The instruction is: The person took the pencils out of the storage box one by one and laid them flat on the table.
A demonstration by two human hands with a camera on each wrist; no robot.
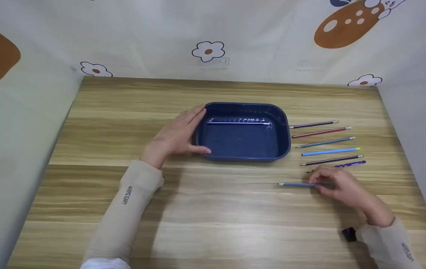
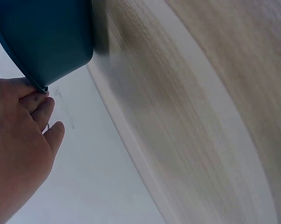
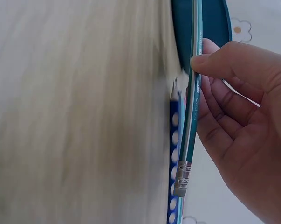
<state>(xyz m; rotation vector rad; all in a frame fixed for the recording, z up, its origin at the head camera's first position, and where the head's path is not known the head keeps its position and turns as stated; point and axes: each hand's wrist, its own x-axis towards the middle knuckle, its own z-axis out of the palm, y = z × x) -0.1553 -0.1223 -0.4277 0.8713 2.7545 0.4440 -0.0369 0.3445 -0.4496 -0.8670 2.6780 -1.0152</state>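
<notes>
My left hand [image 1: 177, 134] rests against the left end of a dark blue plastic box [image 1: 242, 159], fingers stretched along its rim and thumb over the front left corner. In the left wrist view, fingertips touch the underside of the rim [image 2: 19, 70]. One slim pencil [image 1: 235, 123] lies lengthwise inside, near the back wall. At the front right, my right hand [image 1: 342, 186] pinches a teal pencil [image 3: 192, 112] between thumb and fingers. Its point faces left and its eraser end faces back toward the palm. Beneath the hand lies a dark blue pencil with round dots [image 3: 174, 140].
Several pencils lie in a slanted row right of the box, among them a red pencil [image 1: 321, 132], a bright blue pencil [image 1: 330, 151] and a black pencil [image 1: 332, 160]. A small black object [image 1: 349, 234] is by the right sleeve. Pale walls border the wooden table [image 1: 216, 224].
</notes>
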